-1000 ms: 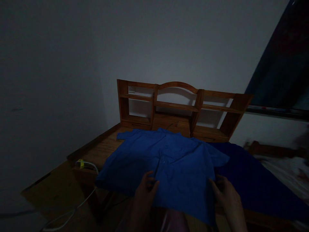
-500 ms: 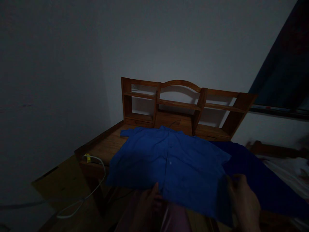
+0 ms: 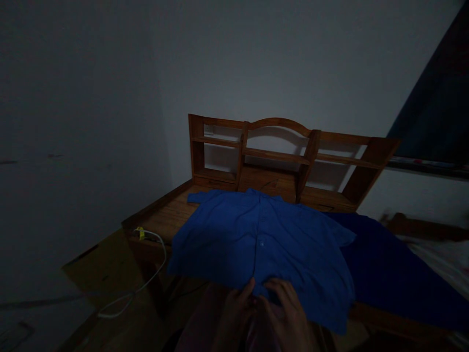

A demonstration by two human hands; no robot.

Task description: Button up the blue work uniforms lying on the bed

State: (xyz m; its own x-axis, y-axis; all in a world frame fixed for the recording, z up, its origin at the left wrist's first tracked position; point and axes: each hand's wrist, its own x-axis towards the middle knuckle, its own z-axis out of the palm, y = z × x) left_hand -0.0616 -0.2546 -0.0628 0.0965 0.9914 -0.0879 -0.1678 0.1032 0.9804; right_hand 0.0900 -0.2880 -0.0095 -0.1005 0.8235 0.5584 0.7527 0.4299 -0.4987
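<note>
A blue short-sleeved button-up shirt (image 3: 227, 234) lies spread out front side up, its collar toward the back of the desk and its hem hanging over the front edge. At the bottom of the button placket, my left hand (image 3: 236, 310) pinches the hem, thumb on top and fingers underneath. Close beside it to the right, my right hand (image 3: 287, 313) has its curled fingers and thumb on the same hem, bunching the cloth a little. The dim light hides the fingertips in part.
The wooden desk (image 3: 170, 212) has a shelf unit (image 3: 273, 155) at its back. A dark blue cloth (image 3: 395, 274) lies at the right. A white cable (image 3: 148, 281) with a yellow tag (image 3: 141, 233) hangs off the desk's left corner. Walls rise behind and left.
My right hand has moved left from the shirt's right lower corner to the placket beside my left hand. My left hand stays at the hem. The view has shifted slightly.
</note>
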